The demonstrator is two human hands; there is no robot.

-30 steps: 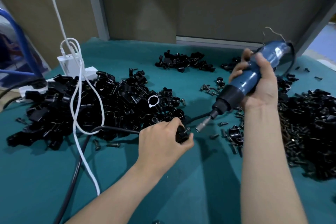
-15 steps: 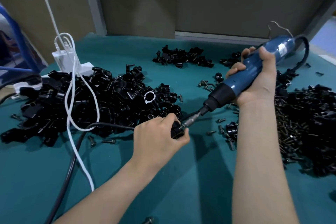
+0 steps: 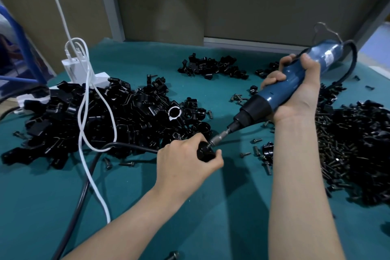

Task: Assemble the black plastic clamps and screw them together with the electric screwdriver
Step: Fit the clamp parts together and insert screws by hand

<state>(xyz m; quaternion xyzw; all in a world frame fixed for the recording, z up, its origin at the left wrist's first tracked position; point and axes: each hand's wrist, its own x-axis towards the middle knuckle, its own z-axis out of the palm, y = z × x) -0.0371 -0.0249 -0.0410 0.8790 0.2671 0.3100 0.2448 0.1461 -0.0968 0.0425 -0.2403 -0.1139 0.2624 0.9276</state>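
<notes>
On teal cloth (image 3: pixel 242 207), left hand (image 3: pixel 185 164) pinches a clamp (image 3: pixel 204 152); right hand (image 3: pixel 299 95) clasps the screwdriver (image 3: pixel 266 99).

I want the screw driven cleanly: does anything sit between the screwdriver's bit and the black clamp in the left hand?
Nothing visible does. The silver bit of the blue electric screwdriver, gripped by the right hand, touches the black plastic clamp pinched in the left hand; nothing lies across their contact.
</notes>
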